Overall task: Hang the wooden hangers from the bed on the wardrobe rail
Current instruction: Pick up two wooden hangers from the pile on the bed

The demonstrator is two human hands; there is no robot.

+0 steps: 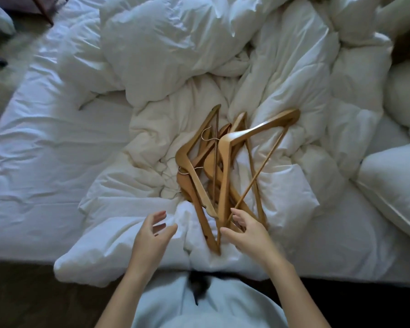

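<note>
Tangled pile of tan wooden hangers (225,166) on rumpled white duvet (152,55). Right hand (246,230) spread at near ends, left hand (152,233) open, empty. Stiff, light (hooks snag); lift by shoulders.

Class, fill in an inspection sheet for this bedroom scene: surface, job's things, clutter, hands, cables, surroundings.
Surface: bed with a white sheet, unmade.
Job's things: wooden hangers in a tangled pile on the crumpled duvet; wardrobe rail not in view.
Clutter: pillows at the right.
Hands: left hand open, beside the pile, touching nothing; right hand open, fingers at the pile's near end, grip not closed.
Cables: nothing seen.
Surroundings: dark floor at the bed's near edge.
</note>
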